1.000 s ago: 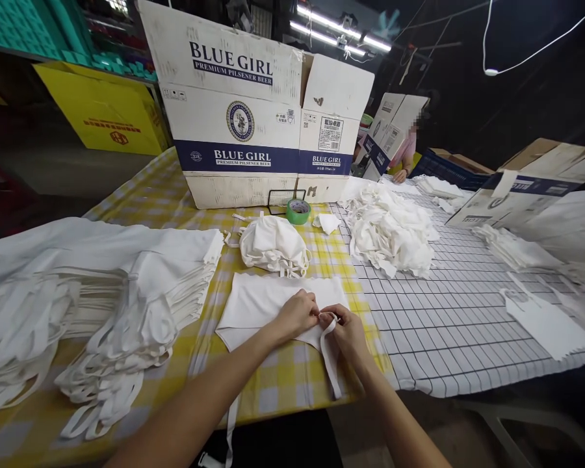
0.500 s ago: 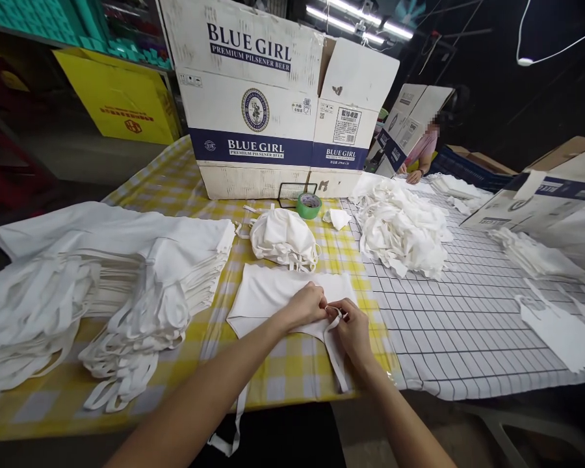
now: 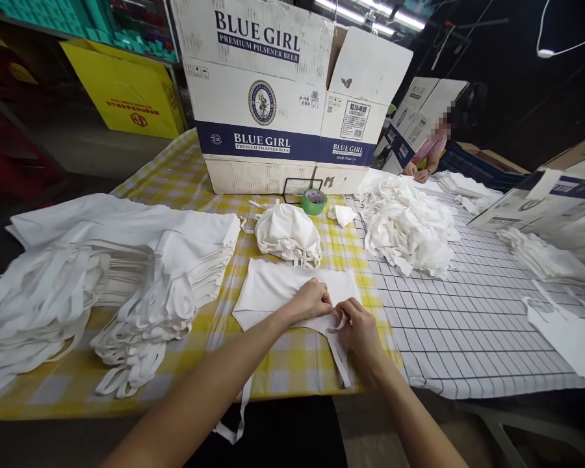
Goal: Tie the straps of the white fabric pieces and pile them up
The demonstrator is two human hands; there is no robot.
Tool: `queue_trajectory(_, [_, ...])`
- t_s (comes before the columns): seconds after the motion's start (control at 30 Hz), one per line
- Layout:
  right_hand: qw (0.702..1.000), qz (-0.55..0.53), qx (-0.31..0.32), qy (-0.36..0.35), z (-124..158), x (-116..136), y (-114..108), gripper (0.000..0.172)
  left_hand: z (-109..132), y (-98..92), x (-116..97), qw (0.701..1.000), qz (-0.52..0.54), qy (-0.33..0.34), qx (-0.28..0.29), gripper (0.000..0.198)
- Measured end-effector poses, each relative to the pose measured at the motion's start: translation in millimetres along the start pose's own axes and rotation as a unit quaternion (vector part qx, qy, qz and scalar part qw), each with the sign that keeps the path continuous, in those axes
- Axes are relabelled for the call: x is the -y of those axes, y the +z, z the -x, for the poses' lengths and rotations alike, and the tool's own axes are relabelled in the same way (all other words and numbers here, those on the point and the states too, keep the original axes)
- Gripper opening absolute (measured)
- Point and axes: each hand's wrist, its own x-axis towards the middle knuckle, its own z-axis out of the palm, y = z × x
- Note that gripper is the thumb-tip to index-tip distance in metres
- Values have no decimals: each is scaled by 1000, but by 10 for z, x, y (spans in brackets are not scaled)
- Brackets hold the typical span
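A white strappy top point(image 3: 263, 292) lies spread on the yellow checked cloth in front of me. My left hand point(image 3: 312, 302) is closed in a pinch on the top's edge, right of its middle. Close beside it, my right hand point(image 3: 359, 325) pinches a white strap point(image 3: 340, 357) where it meets that edge. The fingertips of both hands nearly touch, and they hide the exact spot being gripped. Another strap point(image 3: 238, 426) dangles over the table's front edge. Just behind the top sits a rounded white bundle of garments point(image 3: 287, 231) with loose straps.
A thick stack of white tops point(image 3: 127, 221) is at left, its straps trailing forward. Behind stand a beer carton point(image 3: 260, 175) and a roll of green tape point(image 3: 314, 203). Rightward lies a heap of white pieces point(image 3: 404, 224). A co-worker's hands point(image 3: 419, 174) are at the far end.
The view has shifted slightly, moving the scene a little to the right. Both hands stay at the same edge of the top, with the right fingers drawn slightly closer around the strap.
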Motion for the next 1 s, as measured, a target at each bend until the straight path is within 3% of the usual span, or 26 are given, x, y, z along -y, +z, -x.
queue_trajectory(0.13, [1000,-14,20,7,72,3,-64,23,22,-36,-9,1000,8,3,7,12])
queue_trajectory(0.23, [984,-138,4,110,130,74,-71,22,78,-70,-11,999,13,25,28,15])
queue_trajectory(0.3, [937,-291,8,192,149,157,-71,30,138,-99,-12,998,11,42,39,18])
queue_trajectory(0.4, [817,-509,35,267,175,289,-122,42,245,-164,-12,995,4,77,56,22])
queue_trajectory(0.43, [785,-550,44,282,201,326,-159,43,281,-191,-9,994,3,92,67,23])
queue_trajectory(0.5, [751,-583,55,306,307,384,-256,46,353,-247,6,989,1,117,93,25])
queue_trajectory(0.57, [757,-567,53,322,494,423,-357,49,422,-292,32,985,-4,125,122,29])
queue_trajectory(0.67, [810,-479,24,336,880,445,-433,49,513,-330,79,982,-30,108,153,36])
queue_trajectory(0.73, [844,-413,-11,341,1152,429,-407,47,571,-351,109,985,-53,88,136,45])
queue_trajectory(0.93, [879,-308,-92,352,1833,365,8,43,970,-512,291,986,-163,33,21,55])
queue_trajectory(1.0, [880,-315,-47,352,1960,463,245,35,1196,-561,386,977,-215,13,2,53])
